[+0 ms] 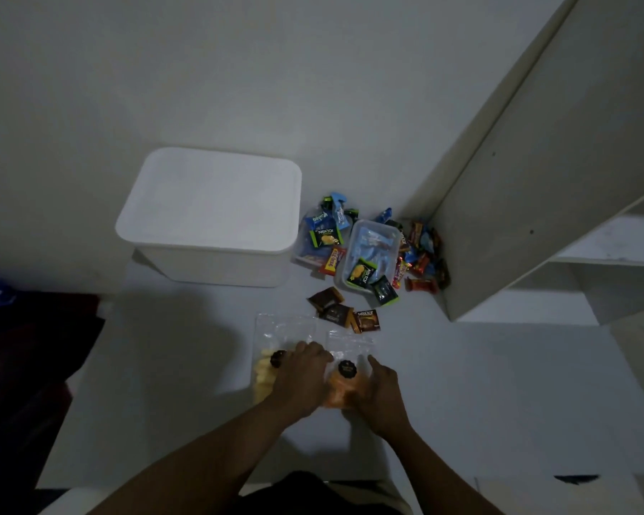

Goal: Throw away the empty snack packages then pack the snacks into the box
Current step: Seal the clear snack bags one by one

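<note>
Two clear snack bags lie on the white table in front of me. The orange snack bag (341, 392) sits between my hands; my left hand (302, 377) grips its left side and my right hand (382, 388) grips its right side. A bag of pale yellow snacks (263, 377) lies just left of my left hand. The white box (209, 217) stands closed with its lid on at the back left. Brown wrapped snacks (344, 310) lie beyond the bags.
A small clear tub (369, 254) with wrapped snacks stands right of the white box, with a heap of loose wrapped snacks (421, 254) around it. A white shelf unit (536, 180) rises at the right. Dark cloth (27, 347) lies at the left.
</note>
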A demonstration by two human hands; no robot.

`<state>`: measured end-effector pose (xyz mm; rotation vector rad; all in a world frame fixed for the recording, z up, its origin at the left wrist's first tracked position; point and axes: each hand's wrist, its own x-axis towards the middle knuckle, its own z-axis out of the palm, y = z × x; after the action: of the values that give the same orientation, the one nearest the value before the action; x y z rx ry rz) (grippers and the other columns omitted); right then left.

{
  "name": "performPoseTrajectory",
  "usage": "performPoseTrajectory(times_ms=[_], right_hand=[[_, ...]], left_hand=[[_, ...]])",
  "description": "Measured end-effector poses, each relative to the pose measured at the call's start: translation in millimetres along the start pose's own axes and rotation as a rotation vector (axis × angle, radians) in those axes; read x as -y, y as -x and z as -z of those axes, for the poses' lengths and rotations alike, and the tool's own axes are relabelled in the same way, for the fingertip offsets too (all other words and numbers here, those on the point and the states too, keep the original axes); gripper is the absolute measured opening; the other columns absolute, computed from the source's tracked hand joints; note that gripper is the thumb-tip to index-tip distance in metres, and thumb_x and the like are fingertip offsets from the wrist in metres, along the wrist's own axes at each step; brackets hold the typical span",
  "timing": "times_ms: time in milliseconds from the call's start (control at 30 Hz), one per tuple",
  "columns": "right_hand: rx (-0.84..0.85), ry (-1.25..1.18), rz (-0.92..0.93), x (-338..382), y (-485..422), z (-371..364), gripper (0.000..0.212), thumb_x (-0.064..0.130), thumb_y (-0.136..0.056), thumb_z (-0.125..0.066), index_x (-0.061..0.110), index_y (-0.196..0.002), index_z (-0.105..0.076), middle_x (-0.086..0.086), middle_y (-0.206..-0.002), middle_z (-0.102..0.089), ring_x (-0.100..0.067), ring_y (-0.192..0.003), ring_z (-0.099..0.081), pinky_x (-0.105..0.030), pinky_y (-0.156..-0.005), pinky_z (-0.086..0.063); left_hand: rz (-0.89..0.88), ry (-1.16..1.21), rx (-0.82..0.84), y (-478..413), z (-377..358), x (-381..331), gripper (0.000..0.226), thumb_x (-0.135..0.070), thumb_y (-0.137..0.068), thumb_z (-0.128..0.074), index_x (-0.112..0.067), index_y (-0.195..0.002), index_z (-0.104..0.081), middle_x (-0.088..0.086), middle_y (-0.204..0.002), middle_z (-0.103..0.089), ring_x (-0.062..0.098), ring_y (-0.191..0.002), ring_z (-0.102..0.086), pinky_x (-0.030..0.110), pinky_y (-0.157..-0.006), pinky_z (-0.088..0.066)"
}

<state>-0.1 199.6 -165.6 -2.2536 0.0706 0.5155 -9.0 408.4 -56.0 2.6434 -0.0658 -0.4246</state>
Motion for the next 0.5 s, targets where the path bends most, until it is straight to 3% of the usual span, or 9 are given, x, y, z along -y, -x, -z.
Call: performPoseTrajectory(times_ms=[33, 67, 133, 200, 300, 400, 500], right_hand=[[0.011, 0.042, -0.007, -3.1, -3.4, -3.1, 0.056, 0.069, -0.076, -0.070, 0.027, -0.111, -0.060, 0.000, -0.097, -0.068, -0.030, -0.089, -0.067, -0.042, -0.076, -0.059], [0.045, 0.068, 0.021, -19.6, -11.4, -11.3, 0.044, 0.067, -0.078, -0.069, 0.033, -0.105, -0.062, 0.004, -0.097, -0.068, -0.030, -0.092, -0.066, -0.042, -0.080, -0.058], [0.108, 0.123, 0.080, 15.8, 4.6, -1.8, 0.019, 0.057, -0.081, -0.070, 0.045, -0.092, -0.060, 0.012, -0.098, -0.065, -0.025, -0.100, -0.062, -0.042, -0.090, -0.054], [0.145, 0.140, 0.063, 53.6, 21.0, 7.7, 0.034, 0.050, -0.075, -0.077, 0.037, -0.103, -0.063, 0.009, -0.116, -0.056, -0.015, -0.111, -0.053, -0.032, -0.103, -0.045], [0.187, 0.140, 0.026, 66.1, 25.9, 6.6, 0.054, 0.035, -0.072, -0.083, 0.022, -0.120, -0.062, 0.001, -0.133, -0.044, -0.015, -0.123, -0.043, -0.016, -0.101, -0.030], [0.187, 0.163, 0.042, 66.7, 24.7, -0.3, 0.040, 0.032, -0.076, -0.079, 0.026, -0.113, -0.064, 0.000, -0.126, -0.055, -0.014, -0.126, -0.038, -0.002, -0.091, -0.025], [0.151, 0.179, 0.113, 70.2, 24.3, -4.4, 0.022, 0.027, -0.080, -0.076, 0.033, -0.096, -0.061, 0.017, -0.101, -0.054, -0.013, -0.118, -0.039, -0.005, -0.087, -0.027]], left_hand=[[-0.011, -0.086, -0.027, 0.3, -0.8, 2.6, 0.046, -0.040, -0.081, -0.058, -0.027, -0.126, -0.060, -0.002, -0.137, -0.050, 0.022, -0.124, -0.041, 0.039, -0.100, -0.036], [0.009, -0.126, -0.024, 0.6, -2.1, 6.4, 0.053, -0.048, -0.079, -0.053, -0.030, -0.128, -0.058, -0.003, -0.143, -0.044, 0.024, -0.129, -0.036, 0.043, -0.103, -0.033], [0.063, -0.167, 0.013, 2.6, -4.3, 16.4, 0.060, -0.054, -0.080, -0.055, -0.032, -0.135, -0.050, -0.001, -0.154, -0.028, 0.029, -0.141, -0.023, 0.052, -0.109, -0.025], [0.100, -0.201, 0.066, 6.6, -8.4, 26.6, 0.064, -0.053, -0.083, -0.059, -0.031, -0.141, -0.042, 0.000, -0.158, -0.020, 0.032, -0.144, -0.016, 0.057, -0.111, -0.023], [0.132, -0.192, 0.084, 12.7, -11.6, 37.7, 0.067, -0.054, -0.084, -0.059, -0.032, -0.144, -0.037, -0.001, -0.159, -0.020, 0.030, -0.144, -0.020, 0.056, -0.109, -0.026], [0.126, -0.184, 0.060, 15.3, -11.8, 44.5, 0.068, -0.055, -0.083, -0.059, -0.034, -0.144, -0.038, -0.003, -0.159, -0.022, 0.027, -0.143, -0.022, 0.053, -0.108, -0.028], [0.122, -0.164, 0.066, 14.7, -13.3, 48.6, 0.071, -0.057, -0.081, -0.059, -0.036, -0.145, -0.036, -0.003, -0.159, -0.021, 0.028, -0.144, -0.022, 0.055, -0.107, -0.028]])
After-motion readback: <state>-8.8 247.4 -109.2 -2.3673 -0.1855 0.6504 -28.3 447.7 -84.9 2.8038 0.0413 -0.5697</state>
